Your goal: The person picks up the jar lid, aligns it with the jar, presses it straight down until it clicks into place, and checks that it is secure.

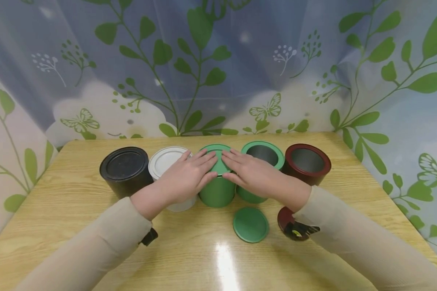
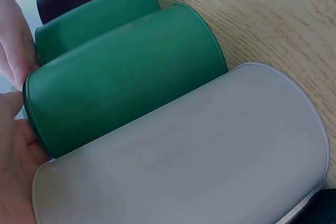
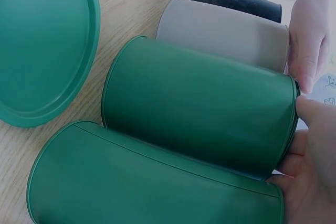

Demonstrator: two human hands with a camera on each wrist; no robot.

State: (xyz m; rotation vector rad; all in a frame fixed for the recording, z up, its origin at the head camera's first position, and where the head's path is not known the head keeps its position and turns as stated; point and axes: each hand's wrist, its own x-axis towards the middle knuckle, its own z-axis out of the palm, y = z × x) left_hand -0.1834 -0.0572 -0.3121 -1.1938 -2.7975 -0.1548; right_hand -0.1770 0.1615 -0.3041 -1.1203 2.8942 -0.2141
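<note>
Five tins in a row on counter point(image 1: 76, 194): black, white, two green, one maroon. Two loose lids near. Both hands point(image 1: 187, 173) point(image 1: 253, 171) spread flat, pressing lid on middle green tin point(image 1: 216, 192).

Smooth matt green tin point(image 1: 217, 190) stands on a glossy wood-grain table point(image 1: 204, 258).

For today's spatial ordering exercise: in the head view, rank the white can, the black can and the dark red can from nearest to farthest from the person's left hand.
1. White can, directly under the left hand.
2. Black can, left end of the row.
3. Dark red can, right end.
</note>
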